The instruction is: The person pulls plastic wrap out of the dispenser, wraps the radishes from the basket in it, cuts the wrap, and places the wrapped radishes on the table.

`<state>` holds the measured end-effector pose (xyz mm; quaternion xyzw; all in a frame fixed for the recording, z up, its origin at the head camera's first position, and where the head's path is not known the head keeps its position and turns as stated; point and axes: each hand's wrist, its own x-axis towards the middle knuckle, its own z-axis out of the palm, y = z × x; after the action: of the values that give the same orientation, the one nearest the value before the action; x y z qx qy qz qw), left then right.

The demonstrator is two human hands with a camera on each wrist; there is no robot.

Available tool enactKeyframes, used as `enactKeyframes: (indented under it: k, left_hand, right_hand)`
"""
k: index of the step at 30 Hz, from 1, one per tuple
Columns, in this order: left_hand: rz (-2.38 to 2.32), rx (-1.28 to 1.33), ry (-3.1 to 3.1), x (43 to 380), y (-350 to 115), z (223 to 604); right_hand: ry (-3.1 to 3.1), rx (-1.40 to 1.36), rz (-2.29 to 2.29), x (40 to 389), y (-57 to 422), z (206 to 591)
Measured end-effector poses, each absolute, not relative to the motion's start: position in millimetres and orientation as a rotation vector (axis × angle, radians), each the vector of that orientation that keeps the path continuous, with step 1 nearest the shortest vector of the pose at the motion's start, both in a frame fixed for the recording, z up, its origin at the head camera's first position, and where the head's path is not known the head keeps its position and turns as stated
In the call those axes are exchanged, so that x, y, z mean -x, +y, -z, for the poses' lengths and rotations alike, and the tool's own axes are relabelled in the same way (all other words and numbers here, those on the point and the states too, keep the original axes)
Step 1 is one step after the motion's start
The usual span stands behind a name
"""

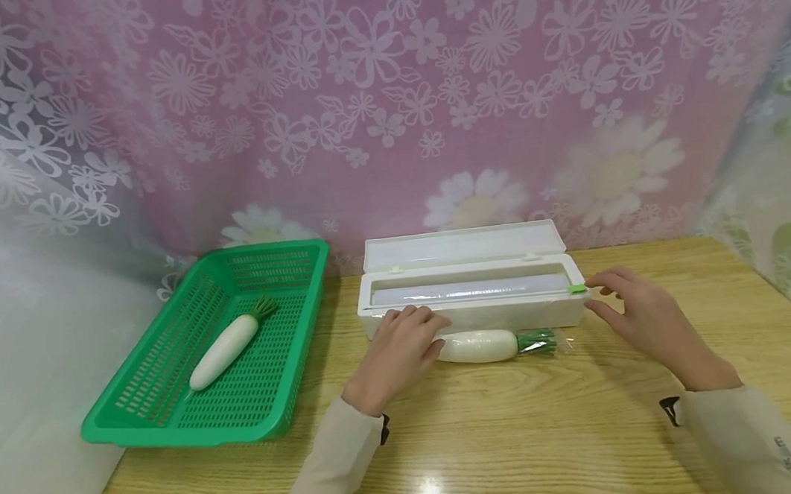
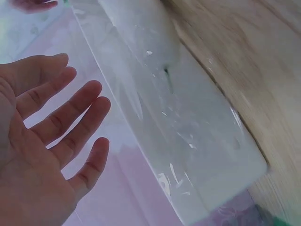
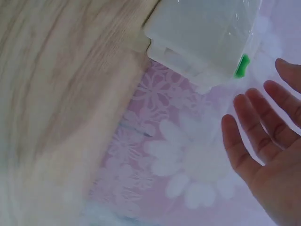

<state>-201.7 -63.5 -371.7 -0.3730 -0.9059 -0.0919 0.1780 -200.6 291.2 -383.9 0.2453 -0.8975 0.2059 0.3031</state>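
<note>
Head view — film-glossed radish [image 1: 477,346], smooth oblong box [image 1: 506,316].

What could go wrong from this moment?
The film over the radish beside the box looks creased, so it might bunch or stick to itself. Neither the left hand nor the right hand grips the box, so it could skid if the green slider is pushed. The open lid might fall shut if knocked.

Soft, even light leaves a bright glare on the table [image 1: 460,452]; wrist views look hazy.
</note>
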Motion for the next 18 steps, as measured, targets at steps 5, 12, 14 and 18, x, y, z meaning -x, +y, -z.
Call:
enactKeyframes:
  k: [5,12,14,18]
  left_hand:
    - [0.288,1.061,-2.542,206.6,-53.6,365.6]
    - [0.315,1.082,-2.515,213.2,-32.0,358.6]
    - [0.303,1.093,-2.506,214.7,-23.6,358.7]
    - [0.291,1.123,-2.525,215.2,-7.2,360.8]
  right_hand:
    - [-2.582,-0.47,-0.859,208.4,293.3,383.0]
    - [-2.782,-0.359,-1.164,220.4,294.1,384.9]
    - [-2.82,-0.333,-1.207,223.3,296.7,385.5]
    - [-2.84,-0.332,-1.276,226.7,302.1,387.0]
